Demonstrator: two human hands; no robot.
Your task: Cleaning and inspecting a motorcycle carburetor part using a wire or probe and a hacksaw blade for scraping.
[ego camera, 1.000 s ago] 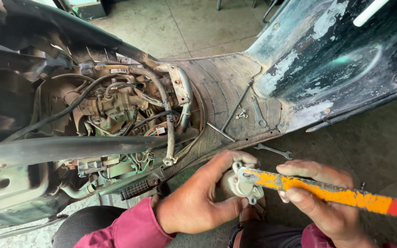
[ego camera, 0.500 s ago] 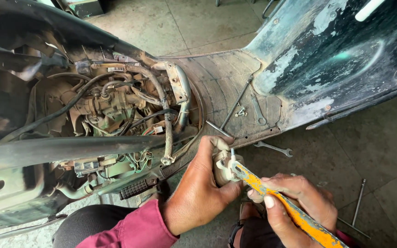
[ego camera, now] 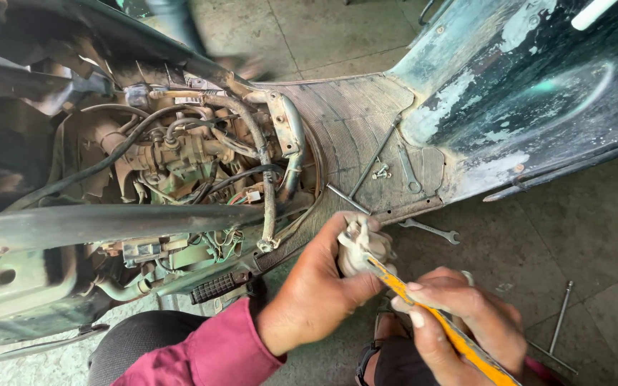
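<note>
At the far left, the opened body of an old scooter [ego camera: 51, 236] is seen, its side panel off and the engine bay [ego camera: 180, 161] laid bare. Within that bay, a grimy engine block is packed among black hoses [ego camera: 252, 136] and thin wires, and a ribbed black footpeg [ego camera: 212, 287] is mounted at its lower edge. Compared with half a second before, the view has been drawn slightly closer and the bay is shown a little more to the right; a blurred shape at the top edge, absent earlier, is now seen on the concrete floor [ego camera: 595, 236].

Toward the middle, the ribbed footboard [ego camera: 352, 136] is used as a tray: a long rod, a spanner [ego camera: 409, 170] and a small cluster of screws [ego camera: 380, 171] are laid on it. Another spanner [ego camera: 430, 230] lies on the floor just beside the footboard's edge.

Below, the left hand [ego camera: 316, 289], in a magenta sleeve, is clenched around a small, dirty whitish part [ego camera: 360, 246], which is held just beside the footboard edge, clear of the engine bay. Since the earlier frame, this hand and the part have stayed in nearly the same place.

To the right, the right hand [ego camera: 466, 322] is closed around an orange-handled screwdriver [ego camera: 452, 336], whose tip is pressed against the part. Its handle is now angled more steeply toward the lower right than it was a second ago.

At the far right, a thin metal rod [ego camera: 561, 314] is left on the floor, and the scooter's worn green leg shield [ego camera: 538, 93] rises above it.
</note>
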